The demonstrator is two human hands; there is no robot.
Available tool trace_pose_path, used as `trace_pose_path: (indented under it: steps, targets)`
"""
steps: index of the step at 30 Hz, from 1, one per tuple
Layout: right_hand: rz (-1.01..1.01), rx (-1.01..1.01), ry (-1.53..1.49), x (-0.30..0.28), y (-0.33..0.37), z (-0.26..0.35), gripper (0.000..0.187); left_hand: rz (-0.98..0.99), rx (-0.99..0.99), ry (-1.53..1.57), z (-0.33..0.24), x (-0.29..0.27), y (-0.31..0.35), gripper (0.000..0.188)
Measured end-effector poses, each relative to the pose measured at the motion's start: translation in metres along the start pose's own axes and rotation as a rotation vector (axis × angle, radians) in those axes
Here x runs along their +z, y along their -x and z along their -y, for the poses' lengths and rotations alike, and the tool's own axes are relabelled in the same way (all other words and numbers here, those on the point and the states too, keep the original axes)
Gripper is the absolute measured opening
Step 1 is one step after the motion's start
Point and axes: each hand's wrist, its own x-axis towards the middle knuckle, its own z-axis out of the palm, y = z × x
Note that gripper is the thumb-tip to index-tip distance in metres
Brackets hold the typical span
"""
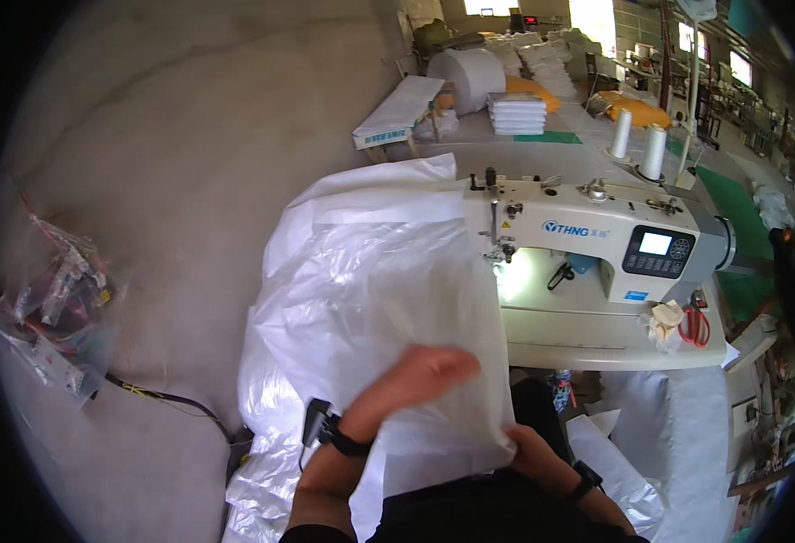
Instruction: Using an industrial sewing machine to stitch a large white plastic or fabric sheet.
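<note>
A large white sheet of thin, slightly see-through plastic-like material [379,290] drapes over the left end of the sewing machine bed and hangs toward my lap. My right hand [535,451] pinches the sheet's near right corner between thumb and fingers. Over the middle of the sheet is my left hand [429,369], smeared by motion, so its fingers do not show clearly. The sheet's right edge runs beside the needle area of a white sewing machine [578,217], whose lamp is lit. Shiny folds of the sheet fall down on the left.
Red-handled scissors [696,326] and a crumpled cream cloth [664,323] lie at the machine's right. Thread cones [653,152] stand behind it. Folded white stacks [517,114] and a big white roll [470,77] sit farther back. A clear bag of scraps [53,317] and a black cable [176,398] lie on the left floor.
</note>
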Motion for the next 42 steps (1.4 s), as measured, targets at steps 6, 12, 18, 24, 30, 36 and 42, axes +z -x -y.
trace_pose_path:
  steps: [6,12,18,24,30,36,42]
  targets:
    - [-0.312,0.221,-0.587,-0.039,0.044,-0.001,0.027,-0.523,0.021,-0.625,0.142,-0.096,-0.077,0.043]
    - [-0.361,0.527,-1.156,-0.025,0.027,-0.01,0.026,-0.422,-0.692,-0.881,0.203,-0.109,-0.066,0.068]
    - [0.196,0.922,-0.761,0.073,-0.051,-0.01,0.035,-0.498,-1.035,-1.067,0.312,-0.259,0.119,0.069]
    - [0.296,0.744,-0.843,0.134,-0.083,-0.019,0.034,-0.636,-0.684,-1.091,0.228,-0.243,0.123,0.04]
    - [-0.006,0.616,-1.07,0.095,-0.161,0.042,0.026,-0.939,-0.045,-0.604,0.07,-0.014,0.139,0.016]
    - [0.117,0.445,-1.077,0.099,-0.185,0.079,0.028,-0.746,-0.584,-0.678,0.123,0.094,0.183,0.036]
    - [0.011,0.465,-0.944,0.11,-0.165,0.053,0.027,-0.608,-0.616,-0.948,0.121,0.069,0.286,0.022]
